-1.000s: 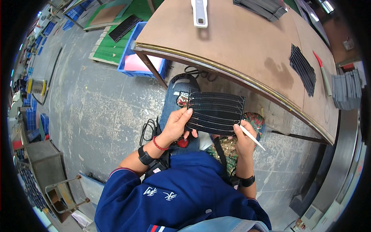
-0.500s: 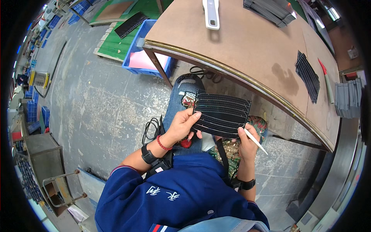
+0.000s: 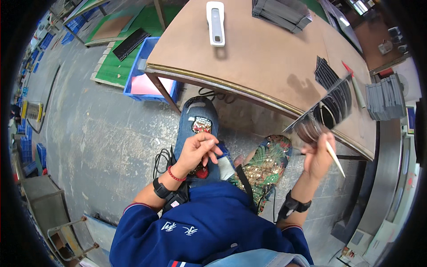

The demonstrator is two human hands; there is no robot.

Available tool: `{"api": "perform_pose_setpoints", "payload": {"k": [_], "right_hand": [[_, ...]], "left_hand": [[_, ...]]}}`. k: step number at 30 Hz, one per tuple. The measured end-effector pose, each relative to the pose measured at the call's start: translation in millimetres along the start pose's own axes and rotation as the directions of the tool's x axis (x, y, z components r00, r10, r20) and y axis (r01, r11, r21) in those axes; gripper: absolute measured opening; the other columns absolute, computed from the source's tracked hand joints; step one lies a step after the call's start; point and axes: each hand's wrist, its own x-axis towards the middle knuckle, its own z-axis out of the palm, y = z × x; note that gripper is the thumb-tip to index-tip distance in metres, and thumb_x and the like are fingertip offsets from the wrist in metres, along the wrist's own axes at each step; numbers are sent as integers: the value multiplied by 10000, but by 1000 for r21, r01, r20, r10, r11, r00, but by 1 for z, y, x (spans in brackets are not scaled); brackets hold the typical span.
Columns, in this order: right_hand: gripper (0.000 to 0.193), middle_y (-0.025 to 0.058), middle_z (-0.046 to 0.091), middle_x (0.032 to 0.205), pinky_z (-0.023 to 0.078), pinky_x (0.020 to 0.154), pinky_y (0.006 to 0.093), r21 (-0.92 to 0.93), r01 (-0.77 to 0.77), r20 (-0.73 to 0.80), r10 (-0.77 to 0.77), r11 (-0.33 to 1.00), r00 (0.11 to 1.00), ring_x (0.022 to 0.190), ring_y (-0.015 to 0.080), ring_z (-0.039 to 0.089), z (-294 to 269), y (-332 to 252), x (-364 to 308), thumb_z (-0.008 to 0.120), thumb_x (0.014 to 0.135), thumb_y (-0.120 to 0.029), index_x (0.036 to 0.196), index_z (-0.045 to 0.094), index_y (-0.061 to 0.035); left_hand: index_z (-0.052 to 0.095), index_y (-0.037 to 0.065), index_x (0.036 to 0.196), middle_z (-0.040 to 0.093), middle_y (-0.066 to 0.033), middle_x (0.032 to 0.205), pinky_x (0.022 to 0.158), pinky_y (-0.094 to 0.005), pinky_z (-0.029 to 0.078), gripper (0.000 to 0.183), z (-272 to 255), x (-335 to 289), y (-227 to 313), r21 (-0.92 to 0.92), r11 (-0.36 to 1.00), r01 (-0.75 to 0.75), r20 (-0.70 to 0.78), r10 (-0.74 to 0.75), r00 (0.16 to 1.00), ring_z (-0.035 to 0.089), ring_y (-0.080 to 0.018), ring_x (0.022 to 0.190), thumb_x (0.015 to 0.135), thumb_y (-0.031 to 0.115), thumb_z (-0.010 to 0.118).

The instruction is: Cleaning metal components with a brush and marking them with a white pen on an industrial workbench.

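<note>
My right hand [image 3: 316, 155] grips a black panel [image 3: 340, 101] with several rows of stitched strips. The panel is tilted and blurred by motion, above the table's near right edge. The same hand also keeps a white pointed stick [image 3: 336, 161] by the thumb, its tip toward the lower right. Over my left thigh, my left hand [image 3: 199, 150] is empty, with its fingers loosely curled and apart. Just beyond the held panel, more black strip panels [image 3: 326, 71] lie on the brown table [image 3: 262, 58], partly covered by it.
A red-tipped grey pen-like tool [image 3: 356, 89] lies beside a stack of grey pieces [image 3: 385, 99] at the right. Another grey stack [image 3: 282, 14] and a white-and-grey handheld device [image 3: 216, 24] are farther back. A blue crate [image 3: 133, 94] with pink sheets stands left of the table leg.
My left hand has let go of the panel and moved slightly left. My right hand has carried panel and stick right and up, toward the table. The view has shifted.
</note>
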Motion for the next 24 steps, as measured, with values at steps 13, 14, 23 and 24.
{"api": "perform_pose_setpoints", "payload": {"k": [13,14,23,24], "right_hand": [[177,101,602,742,540,426,291,-7,-298,-154,293,955,943,496,179,610,-14,61,-31,561,935,-146,956,504,21],[187,96,595,732,544,423,287,33,-229,-123,232,973,965,502,181,617,-2,44,-39,571,929,-146,950,512,31],[155,61,554,677,541,432,257,-144,-155,-131,137,977,982,506,164,616,15,43,-48,594,904,-99,879,544,45],[155,61,554,677,541,432,257,-136,-158,-133,140,978,981,506,164,616,23,37,-52,594,904,-99,879,544,45]], "left_hand": [[583,23,776,672,-114,766,394,-172,417,290,5,4,13,109,993,-49,-90,59,994,622,-107,540,979,203,482],[598,22,771,675,-87,766,401,-165,415,286,8,-1,15,127,991,-42,-96,55,994,614,-85,544,975,197,498],[642,62,953,625,-115,1116,813,-375,500,275,52,0,64,781,-299,-548,579,675,457,607,-291,996,695,74,734],[648,74,983,611,-117,1153,876,-397,487,326,59,2,70,739,-394,-547,648,639,415,589,-292,1051,673,89,747]]}}
